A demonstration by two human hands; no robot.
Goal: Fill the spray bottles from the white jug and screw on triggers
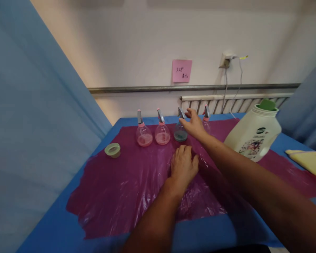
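My right hand reaches to the back of the table, its fingers curled around the neck of a small clear spray bottle with dark liquid. Another spray bottle stands just behind that hand, partly hidden. Two spray bottles with pink liquid stand to the left in the same row. My left hand rests palm down on the purple plastic sheet, fingers curled under, nothing visible in it.
A large white detergent jug with a green opening stands at the right. Its green cap lies at the left on the sheet. A yellow cloth lies at the right edge. Blue curtains flank the blue table.
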